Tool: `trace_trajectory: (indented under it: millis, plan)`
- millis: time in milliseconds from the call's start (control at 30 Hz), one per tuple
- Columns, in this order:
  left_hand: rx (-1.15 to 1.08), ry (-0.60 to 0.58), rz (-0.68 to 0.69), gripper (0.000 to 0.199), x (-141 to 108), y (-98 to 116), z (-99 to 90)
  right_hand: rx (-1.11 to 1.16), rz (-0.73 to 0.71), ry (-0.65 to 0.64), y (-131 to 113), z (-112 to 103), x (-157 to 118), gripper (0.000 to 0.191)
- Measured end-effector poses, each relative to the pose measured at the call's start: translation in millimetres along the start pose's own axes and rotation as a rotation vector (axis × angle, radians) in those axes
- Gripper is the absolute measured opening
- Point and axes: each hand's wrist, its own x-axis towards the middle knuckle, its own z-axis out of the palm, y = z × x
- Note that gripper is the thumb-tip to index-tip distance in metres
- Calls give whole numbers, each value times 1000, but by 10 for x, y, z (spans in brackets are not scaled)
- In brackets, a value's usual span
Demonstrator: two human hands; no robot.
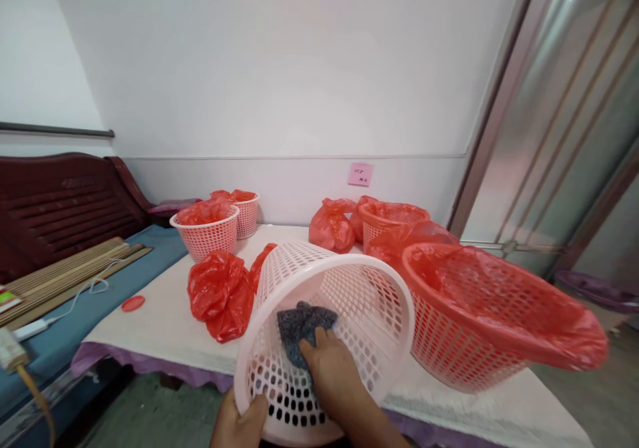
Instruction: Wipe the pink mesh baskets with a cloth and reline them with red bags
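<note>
A pale pink perforated basket is tipped on its side, its round mouth facing me. My left hand grips the lower left of its rim, thumb inside. Inside the basket, my right hand holds a dark grey cloth near the inner wall; its fingers are closed on the cloth. Just left of the basket lies a crumpled red plastic bag. To the right stands a large basket lined with red plastic, close to the tipped one.
Two pink baskets with red bags, the nearer one, stand at the back left of the white-covered table. A knotted red bag and another lined basket are at the back. A red disc lies near the left edge.
</note>
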Motion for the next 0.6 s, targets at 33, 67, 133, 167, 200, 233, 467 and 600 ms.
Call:
trace_trajectory:
  millis: [33, 67, 133, 167, 200, 233, 467, 600]
  plan:
    - [-20, -14, 17, 22, 21, 28, -14, -22, 25, -2, 40, -8, 5, 31]
    - [-26, -33, 32, 19, 51, 55, -30, -14, 36, 3, 58, -16, -5, 30]
    - [3, -90, 68, 19, 135, 107, -69, 83, -3, 0, 22, -22, -67, 33]
    - [22, -124, 107, 20, 185, 131, -90, 142, -52, -17, -25, -11, -112, 35]
    - [46, -158, 154, 22, 236, 154, -109, 184, -108, -37, -80, 16, -160, 37]
    - [71, -187, 201, 24, 285, 174, -126, 194, -162, -48, -135, 58, -205, 39]
    - [206, -306, 318, 27, 471, 293, -104, -84, -280, 236, -231, 595, -314, 59]
    - [227, -327, 326, 31, 488, 454, -42, -70, -274, 400, -253, 717, -310, 68]
